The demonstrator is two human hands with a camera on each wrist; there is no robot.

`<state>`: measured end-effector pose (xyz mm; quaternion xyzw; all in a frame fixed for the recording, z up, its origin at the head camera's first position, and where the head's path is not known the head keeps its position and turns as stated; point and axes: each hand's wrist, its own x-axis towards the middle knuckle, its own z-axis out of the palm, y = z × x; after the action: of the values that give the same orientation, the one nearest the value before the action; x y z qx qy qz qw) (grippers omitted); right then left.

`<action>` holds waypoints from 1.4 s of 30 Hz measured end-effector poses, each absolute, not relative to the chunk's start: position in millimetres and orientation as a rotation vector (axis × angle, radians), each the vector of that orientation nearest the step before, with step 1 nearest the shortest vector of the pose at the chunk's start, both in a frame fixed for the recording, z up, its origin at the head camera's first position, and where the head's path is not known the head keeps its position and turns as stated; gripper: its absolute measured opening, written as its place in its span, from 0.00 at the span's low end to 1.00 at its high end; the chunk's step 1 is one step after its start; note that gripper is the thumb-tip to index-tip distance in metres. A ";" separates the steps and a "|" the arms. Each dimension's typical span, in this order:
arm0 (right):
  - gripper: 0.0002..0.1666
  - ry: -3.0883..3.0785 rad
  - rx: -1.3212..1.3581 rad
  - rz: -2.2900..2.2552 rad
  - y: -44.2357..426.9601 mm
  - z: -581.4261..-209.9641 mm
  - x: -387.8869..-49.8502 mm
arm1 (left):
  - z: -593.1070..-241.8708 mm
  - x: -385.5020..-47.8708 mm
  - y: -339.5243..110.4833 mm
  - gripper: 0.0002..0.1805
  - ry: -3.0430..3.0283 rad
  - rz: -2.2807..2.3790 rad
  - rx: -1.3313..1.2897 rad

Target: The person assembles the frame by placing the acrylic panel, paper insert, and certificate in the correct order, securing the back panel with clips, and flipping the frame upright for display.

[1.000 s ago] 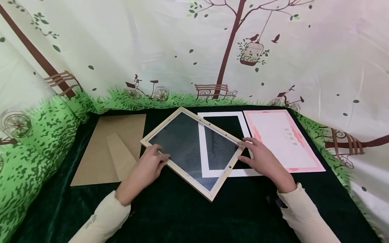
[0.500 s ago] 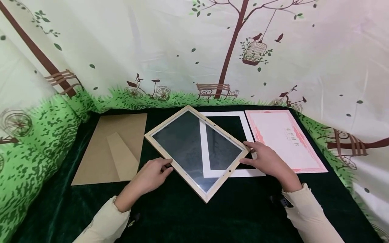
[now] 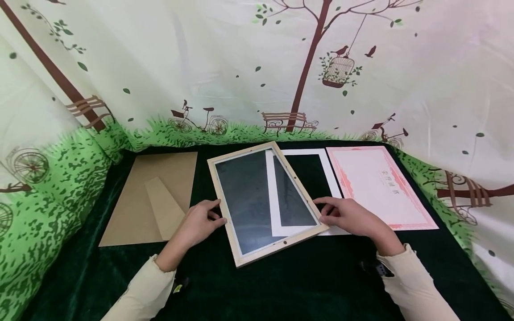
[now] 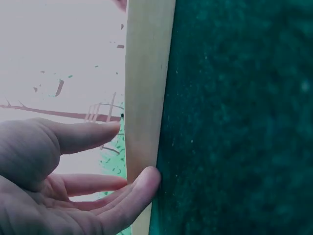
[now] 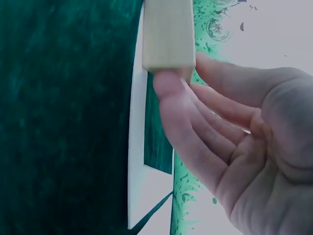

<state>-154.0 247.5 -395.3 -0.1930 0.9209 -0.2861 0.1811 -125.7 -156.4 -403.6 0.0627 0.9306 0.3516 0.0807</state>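
A light wooden frame with a clear pane lies tilted across the middle, its right part over a white mat. My left hand touches its left side with relaxed fingers. In the left wrist view, a fingertip of that hand rests on the wooden side, the thumb just off it. My right hand pinches the frame near its lower right corner. The right wrist view has that hand's fingers and thumb at the frame's end.
At the left on the dark green cloth lies a brown backing board with a tapered stand. To the right of the mat is a pink-bordered sheet. A printed curtain hangs behind.
The frame has turned clockwise and now stands more upright in the head view. My left hand has slid along its side; my right hand has moved slightly lower with the corner.
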 end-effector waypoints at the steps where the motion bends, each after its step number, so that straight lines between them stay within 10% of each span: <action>1: 0.29 2.580 -0.559 -0.814 247.2 -395.2 -153.4 | -404.0 -126.0 -156.3 0.34 2.782 1.038 0.197; 18: 0.24 2.663 -0.427 -0.730 234.9 -397.9 -151.8 | -410.8 -132.3 -172.3 0.44 2.717 1.017 0.126; 30: 0.41 2.857 -0.049 -0.278 260.1 -400.1 -160.1 | -411.9 -134.4 -171.7 0.45 2.635 1.116 0.118; 42: 0.41 2.725 0.098 -0.909 269.4 -406.8 -171.3 | -412.6 -133.5 -172.1 0.45 2.613 1.146 0.091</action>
<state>-171.3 269.4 -406.8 0.0338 0.9396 -0.3135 0.1331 -133.5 -172.1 -412.6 0.0317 0.9060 0.3973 0.1428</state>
